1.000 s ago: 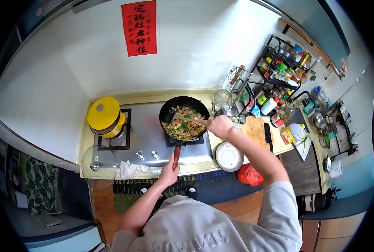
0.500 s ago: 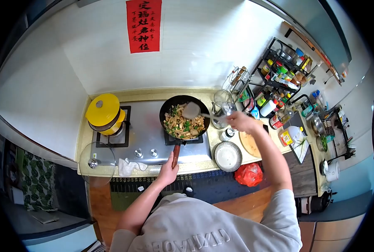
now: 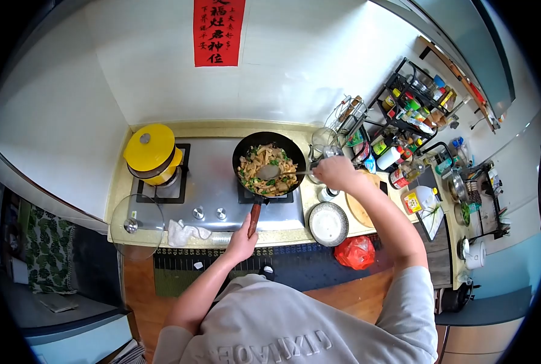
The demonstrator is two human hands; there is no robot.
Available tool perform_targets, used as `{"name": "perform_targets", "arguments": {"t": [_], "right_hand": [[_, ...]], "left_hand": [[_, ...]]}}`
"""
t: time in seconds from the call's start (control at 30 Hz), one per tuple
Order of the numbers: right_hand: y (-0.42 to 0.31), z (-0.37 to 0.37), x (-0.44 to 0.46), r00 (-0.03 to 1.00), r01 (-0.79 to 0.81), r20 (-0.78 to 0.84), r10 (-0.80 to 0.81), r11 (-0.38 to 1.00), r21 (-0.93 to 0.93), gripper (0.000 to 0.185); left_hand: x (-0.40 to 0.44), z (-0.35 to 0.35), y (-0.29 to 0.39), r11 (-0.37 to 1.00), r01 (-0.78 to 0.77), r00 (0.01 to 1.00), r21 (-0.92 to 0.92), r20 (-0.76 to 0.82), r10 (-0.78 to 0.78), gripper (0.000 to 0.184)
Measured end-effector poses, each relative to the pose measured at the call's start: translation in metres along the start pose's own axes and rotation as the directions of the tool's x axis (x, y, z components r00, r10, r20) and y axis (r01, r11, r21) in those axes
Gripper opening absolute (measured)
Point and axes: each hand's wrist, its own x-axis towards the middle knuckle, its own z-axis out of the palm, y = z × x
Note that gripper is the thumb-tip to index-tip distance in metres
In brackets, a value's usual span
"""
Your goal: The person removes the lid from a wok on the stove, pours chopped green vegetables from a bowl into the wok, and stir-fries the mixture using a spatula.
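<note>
A black wok [image 3: 241, 147] rests on the right burner, its brown wooden handle toward me. My left hand [image 3: 242, 242] is closed around that handle. Stir-fried food [image 3: 282, 159], pale brown pieces with bits of green, fills the bottom of the wok. My right hand [image 3: 334, 172], to the right of the wok, grips the far end of a metal spatula [image 3: 268, 172]. The spatula's rounded head lies among the food near the wok's centre; its handle crosses the right rim.
A yellow pot [image 3: 150, 151] stands on the left burner. A glass lid [image 3: 138, 224] and white cloth [image 3: 186, 233] lie along the front edge. Right of the wok are a plate [image 3: 328, 223], a cutting board [image 3: 360, 209], a red bag [image 3: 354, 252] and an oil jug [image 3: 419, 199].
The spatula head has moved from the upper right of the wok down and left into the food. My right hand moved slightly left. My left hand still holds the wok handle.
</note>
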Motion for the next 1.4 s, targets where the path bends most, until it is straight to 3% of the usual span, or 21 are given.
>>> {"name": "perform_targets", "arguments": {"t": [0.07, 0.2, 0.53, 0.6, 0.67, 0.8, 1.0, 1.17, 1.27, 1.4], "right_hand": [[0.006, -0.031, 0.005, 0.997, -0.070, 0.017, 0.071, 0.997, -0.018, 0.027], [0.024, -0.102, 0.002, 0.997, 0.080, 0.013, -0.079, 0.995, -0.062, 0.020], [-0.004, -0.091, 0.073, 0.948, 0.063, 0.317, -0.036, 0.995, -0.075, 0.026], [-0.022, -0.086, 0.056, 0.972, 0.027, 0.236, 0.002, 0.992, -0.119, 0.015], [-0.035, -0.057, 0.026, 0.996, 0.056, 0.083, -0.040, 0.979, -0.198, 0.015], [-0.039, 0.017, -0.037, 0.999, -0.037, -0.021, 0.034, 0.987, -0.159, 0.019], [-0.037, 0.119, -0.014, 0.960, -0.225, -0.117, 0.254, 0.951, 0.211, 0.020], [-0.050, 0.146, 0.031, 0.881, -0.376, -0.009, 0.473, 0.711, 0.595, 0.030], [-0.045, 0.141, 0.037, 0.885, -0.419, 0.102, 0.454, 0.681, 0.600, 0.033], [-0.039, 0.115, 0.018, 0.920, -0.290, -0.116, 0.374, 0.849, 0.441, 0.026]], "left_hand": [[0.000, 0.000, 0.000, 1.000, 0.001, 1.000, -0.003, 0.000, -0.001, 0.075], [0.003, 0.007, -0.014, 0.998, -0.055, 0.998, -0.021, -0.035, 0.054, 0.075], [0.000, 0.001, -0.004, 0.999, -0.002, 1.000, -0.046, 0.004, 0.002, 0.076], [0.003, 0.004, -0.009, 0.998, -0.036, 0.999, -0.051, -0.022, 0.035, 0.077], [0.002, 0.003, -0.008, 0.999, -0.018, 1.000, -0.033, -0.008, 0.018, 0.077], [0.001, 0.002, -0.005, 1.000, 0.003, 1.000, -0.028, 0.003, -0.003, 0.076], [0.001, 0.000, -0.002, 0.999, 0.029, 0.999, 0.020, 0.018, -0.030, 0.076], [0.002, 0.002, -0.003, 1.000, -0.002, 1.000, 0.027, 0.000, 0.002, 0.075], [0.001, 0.001, -0.004, 1.000, 0.012, 1.000, 0.028, 0.008, -0.012, 0.074], [0.001, 0.001, -0.001, 1.000, 0.009, 1.000, 0.014, 0.008, -0.009, 0.075]]}}
